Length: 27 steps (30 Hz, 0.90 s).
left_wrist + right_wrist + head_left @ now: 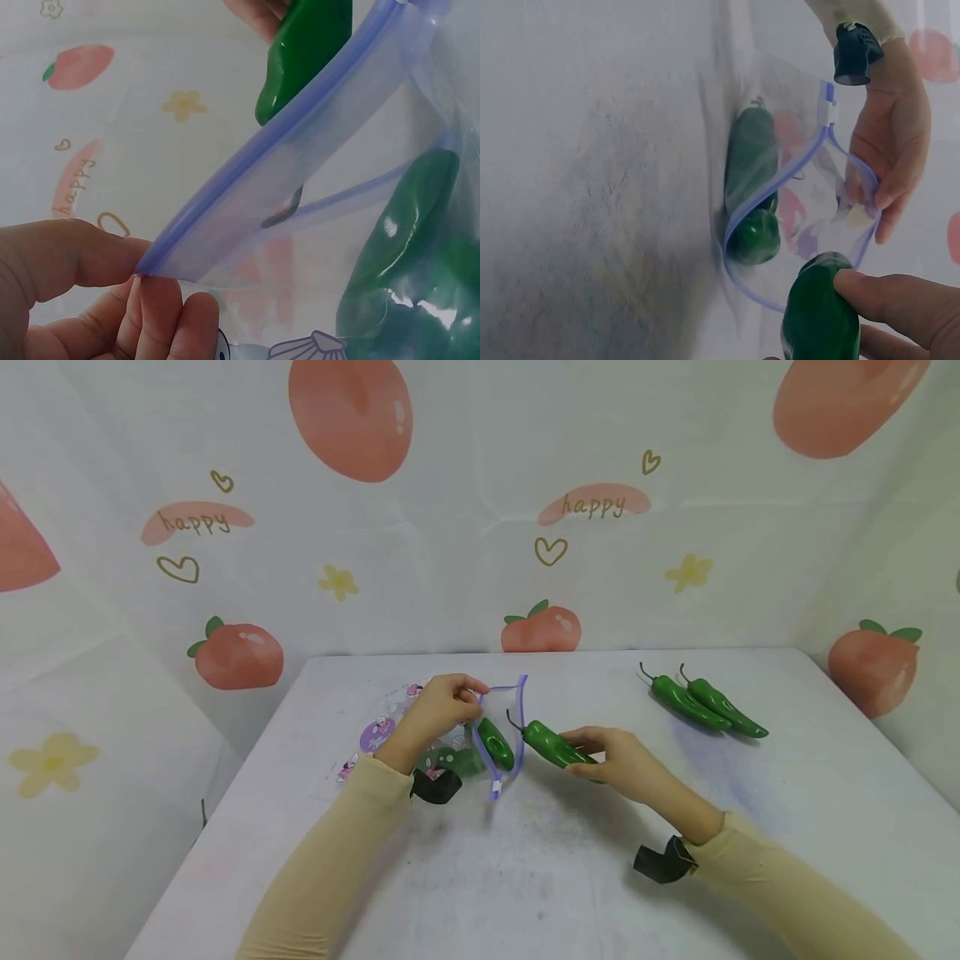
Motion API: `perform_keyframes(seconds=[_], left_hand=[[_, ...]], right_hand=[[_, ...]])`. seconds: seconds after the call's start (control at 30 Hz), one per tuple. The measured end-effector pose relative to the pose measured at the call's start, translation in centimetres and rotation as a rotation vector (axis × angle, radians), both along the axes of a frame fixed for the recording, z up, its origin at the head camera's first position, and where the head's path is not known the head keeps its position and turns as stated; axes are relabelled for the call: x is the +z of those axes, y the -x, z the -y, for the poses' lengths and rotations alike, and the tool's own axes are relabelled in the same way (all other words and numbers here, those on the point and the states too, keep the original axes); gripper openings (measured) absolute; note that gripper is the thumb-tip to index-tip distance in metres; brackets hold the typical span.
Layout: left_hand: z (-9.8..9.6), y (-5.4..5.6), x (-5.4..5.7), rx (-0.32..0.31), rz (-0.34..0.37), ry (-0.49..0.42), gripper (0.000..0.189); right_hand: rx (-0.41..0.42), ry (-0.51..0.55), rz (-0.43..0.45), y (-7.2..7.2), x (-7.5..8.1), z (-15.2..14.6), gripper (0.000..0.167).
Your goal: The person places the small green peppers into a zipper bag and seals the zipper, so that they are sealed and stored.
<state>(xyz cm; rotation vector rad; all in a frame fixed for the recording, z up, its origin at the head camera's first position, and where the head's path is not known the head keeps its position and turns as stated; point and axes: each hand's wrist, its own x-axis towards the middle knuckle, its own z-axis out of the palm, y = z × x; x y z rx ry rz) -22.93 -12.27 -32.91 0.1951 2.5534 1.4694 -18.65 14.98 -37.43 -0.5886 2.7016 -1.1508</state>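
A clear zip bag [521,727] with a purple zip edge and printed figures lies at mid-table, its mouth spread apart and facing right. My left hand [441,708] pinches the upper edge of that mouth between thumb and fingers, as the left wrist view shows. Inside the bag are green chili peppers [751,161], one with its end near the opening. My right hand [626,764] grips another green chili pepper [551,743] by its lower end. The curved stem of this pepper points at the bag's mouth and shows through the film in the left wrist view.
Two more green peppers [690,703] lie side by side at the back right of the white table [480,877]. A white slider [496,787] sits at the near end of the zip. Behind the table hangs a printed cloth [450,560]. A thin dark stem [203,812] shows at the left edge.
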Motion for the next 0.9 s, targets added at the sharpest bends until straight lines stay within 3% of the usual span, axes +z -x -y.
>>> perform_keyframes(seconds=[0.9], left_hand=[[0.0,0.0,-0.1,-0.008,-0.002,-0.013,0.032]], right_hand=[[0.088,0.003,0.022,-0.3,-1.1,2.3,0.041]])
